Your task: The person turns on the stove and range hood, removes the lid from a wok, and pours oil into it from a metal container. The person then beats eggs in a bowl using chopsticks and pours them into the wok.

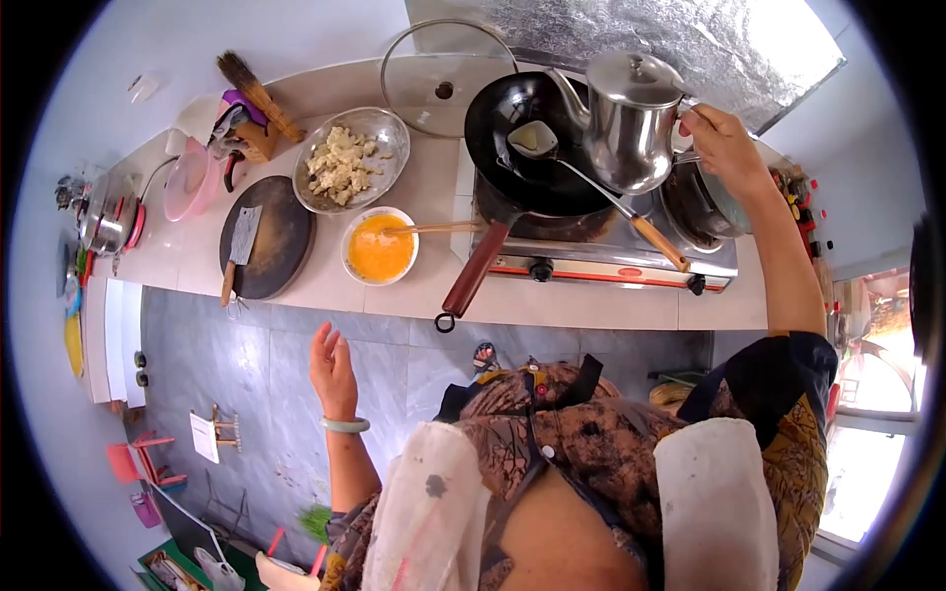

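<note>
My right hand point(724, 146) is closed around the handle of a steel kettle point(626, 138), held above the stove with its spout over a black wok point(493, 108). In the wok rests a ladle point(601, 187) with a wooden handle, and some yellowish liquid shows in its bowl. The wok's dark red handle point(478, 266) sticks out past the counter edge. My left hand point(335, 369) hangs in front of the counter, fingers stretched and holding nothing. Nearest to it is a bowl of beaten egg point(380, 248) with chopsticks point(443, 228) laid across its rim.
A metal basin point(394, 177) holds pale crumbly lumps. Left of it lie a round cutting board point(286, 251) and a cleaver point(243, 236). A glass lid point(434, 69) leans at the wall. Another pot point(714, 202) stands on the stove's point(621, 274) right side.
</note>
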`<action>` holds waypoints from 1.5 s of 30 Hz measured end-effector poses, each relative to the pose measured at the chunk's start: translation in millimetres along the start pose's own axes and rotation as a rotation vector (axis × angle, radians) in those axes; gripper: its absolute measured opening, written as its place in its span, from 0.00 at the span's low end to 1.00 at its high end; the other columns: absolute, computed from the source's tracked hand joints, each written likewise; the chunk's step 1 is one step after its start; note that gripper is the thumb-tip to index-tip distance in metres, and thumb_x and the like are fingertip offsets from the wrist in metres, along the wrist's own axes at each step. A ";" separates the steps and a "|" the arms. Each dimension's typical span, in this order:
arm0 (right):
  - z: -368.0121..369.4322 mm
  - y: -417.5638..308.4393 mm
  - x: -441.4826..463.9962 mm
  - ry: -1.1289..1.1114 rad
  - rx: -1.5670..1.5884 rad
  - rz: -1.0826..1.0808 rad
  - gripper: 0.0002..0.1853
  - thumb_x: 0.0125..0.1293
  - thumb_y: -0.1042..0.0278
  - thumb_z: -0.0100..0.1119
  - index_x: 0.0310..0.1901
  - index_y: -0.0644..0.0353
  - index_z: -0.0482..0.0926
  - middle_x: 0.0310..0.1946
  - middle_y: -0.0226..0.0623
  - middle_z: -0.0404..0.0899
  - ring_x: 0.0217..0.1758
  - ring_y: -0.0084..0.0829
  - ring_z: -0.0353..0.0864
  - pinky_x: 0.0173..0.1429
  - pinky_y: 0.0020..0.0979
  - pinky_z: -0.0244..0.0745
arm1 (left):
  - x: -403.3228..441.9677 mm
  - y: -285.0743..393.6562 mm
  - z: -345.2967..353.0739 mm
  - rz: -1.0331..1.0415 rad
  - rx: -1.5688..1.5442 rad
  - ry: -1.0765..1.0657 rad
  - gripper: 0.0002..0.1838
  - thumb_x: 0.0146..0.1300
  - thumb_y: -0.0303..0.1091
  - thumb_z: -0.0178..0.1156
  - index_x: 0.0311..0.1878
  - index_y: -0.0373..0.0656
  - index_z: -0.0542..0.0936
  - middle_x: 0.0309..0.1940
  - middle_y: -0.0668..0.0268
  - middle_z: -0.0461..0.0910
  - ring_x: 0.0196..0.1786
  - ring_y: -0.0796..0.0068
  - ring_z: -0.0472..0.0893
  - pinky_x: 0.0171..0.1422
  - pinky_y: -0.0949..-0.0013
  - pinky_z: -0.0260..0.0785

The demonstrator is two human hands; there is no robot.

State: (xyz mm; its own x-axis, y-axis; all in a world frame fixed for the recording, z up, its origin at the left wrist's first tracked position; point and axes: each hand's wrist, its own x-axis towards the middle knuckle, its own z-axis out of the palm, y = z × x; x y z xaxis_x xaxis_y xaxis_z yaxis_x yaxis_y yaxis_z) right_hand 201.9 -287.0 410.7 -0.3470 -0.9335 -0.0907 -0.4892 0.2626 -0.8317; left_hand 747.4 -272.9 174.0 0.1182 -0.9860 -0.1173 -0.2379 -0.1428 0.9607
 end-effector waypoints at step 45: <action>-305.2 514.9 -270.6 1.171 0.287 0.271 0.15 0.69 0.56 0.53 0.33 0.60 0.75 0.20 0.20 0.65 0.23 0.15 0.62 0.28 0.21 0.59 | -106.7 -93.0 170.0 -0.566 -0.139 0.249 0.22 0.64 0.41 0.56 0.58 0.42 0.70 0.53 0.62 0.72 0.54 0.62 0.74 0.55 0.60 0.70</action>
State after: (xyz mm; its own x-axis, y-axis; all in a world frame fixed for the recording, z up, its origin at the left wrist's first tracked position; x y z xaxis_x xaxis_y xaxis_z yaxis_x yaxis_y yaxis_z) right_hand -200.3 175.3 174.2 -0.9890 -0.0373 0.1432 -0.1479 0.2121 -0.9660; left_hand 593.0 -168.9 54.4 0.4136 -0.7090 -0.5712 0.0526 -0.6077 0.7924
